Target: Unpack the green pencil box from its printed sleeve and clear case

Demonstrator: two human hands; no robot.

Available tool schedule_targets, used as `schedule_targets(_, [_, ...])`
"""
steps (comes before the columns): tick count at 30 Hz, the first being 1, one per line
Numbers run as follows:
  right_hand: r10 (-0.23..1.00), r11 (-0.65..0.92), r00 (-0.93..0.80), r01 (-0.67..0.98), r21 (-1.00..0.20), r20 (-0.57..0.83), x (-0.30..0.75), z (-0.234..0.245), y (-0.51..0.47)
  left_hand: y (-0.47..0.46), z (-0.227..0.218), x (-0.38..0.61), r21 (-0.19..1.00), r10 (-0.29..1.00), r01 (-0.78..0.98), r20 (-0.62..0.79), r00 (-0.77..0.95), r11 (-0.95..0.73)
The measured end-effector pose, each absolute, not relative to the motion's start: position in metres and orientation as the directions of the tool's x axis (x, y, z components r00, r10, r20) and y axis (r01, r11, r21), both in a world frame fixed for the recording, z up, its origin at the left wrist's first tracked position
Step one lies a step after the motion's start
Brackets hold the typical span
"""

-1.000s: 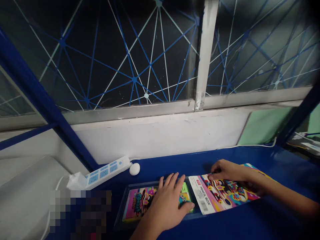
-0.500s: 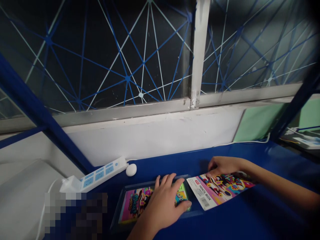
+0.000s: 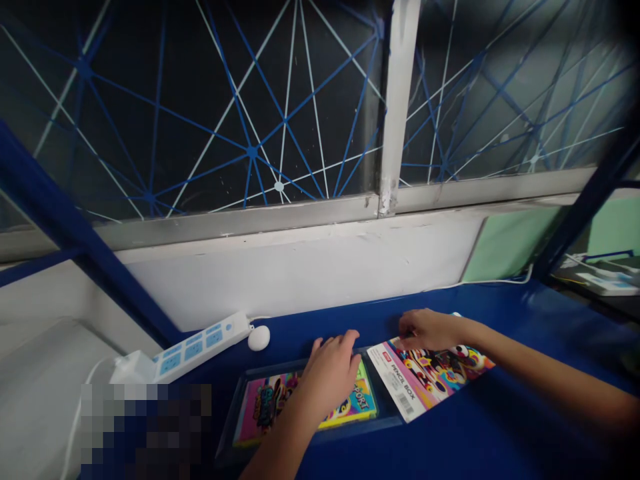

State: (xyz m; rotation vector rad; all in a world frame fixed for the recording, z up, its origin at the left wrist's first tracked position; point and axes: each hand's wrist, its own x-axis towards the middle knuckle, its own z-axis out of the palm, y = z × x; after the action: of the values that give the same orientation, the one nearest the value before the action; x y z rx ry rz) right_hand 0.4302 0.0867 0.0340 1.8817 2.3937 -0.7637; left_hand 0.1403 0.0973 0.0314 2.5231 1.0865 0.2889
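Observation:
A flat, brightly printed box (image 3: 363,398) with "SPORT" lettering and a yellow edge sits in a clear plastic tray (image 3: 235,407) on the blue tabletop. My left hand (image 3: 330,370) lies across the middle of the box, fingers pointing to its far edge and slightly bent, gripping nothing I can see. To the right lies a colourful card (image 3: 400,390) marked "PENCIL BOX", with a white barcode strip. My right hand (image 3: 423,328) is at the card's far left edge, fingers curled in and touching it; the fingertips are partly hidden.
A white power strip (image 3: 203,347) with blue sockets lies at the left, a round white object (image 3: 259,338) beside it. Behind the table (image 3: 350,453) stand a white wall panel (image 3: 300,273) and a window. A green panel (image 3: 510,243) leans at the right.
My left hand has drawn its spread fingers and thumb closer together, uncovering more of the box's right side. My right hand has slid left along the card's far edge. The view has shifted slightly.

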Motion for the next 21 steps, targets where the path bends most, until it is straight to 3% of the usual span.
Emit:
schedule_targets(4, [0.94,0.172,-0.285,0.869,-0.463,-0.185,0.397,0.02,0.077,0.118,0.026,0.153,0.475,0.696,0.612,-0.001,0.718,-0.632])
schedule_targets(10, [0.903,0.133,-0.345,0.792,-0.595,-0.258,0.39,0.005,0.081,0.119,0.023,0.158,0.497,0.654,0.561,0.018,0.756,-0.663])
schedule_targets(21, [0.957,0.132,-0.261,0.785,-0.606,-0.129,0.39,0.004,0.089,0.109,0.026,0.158,0.435,0.679,0.607,0.012,0.734,-0.665])
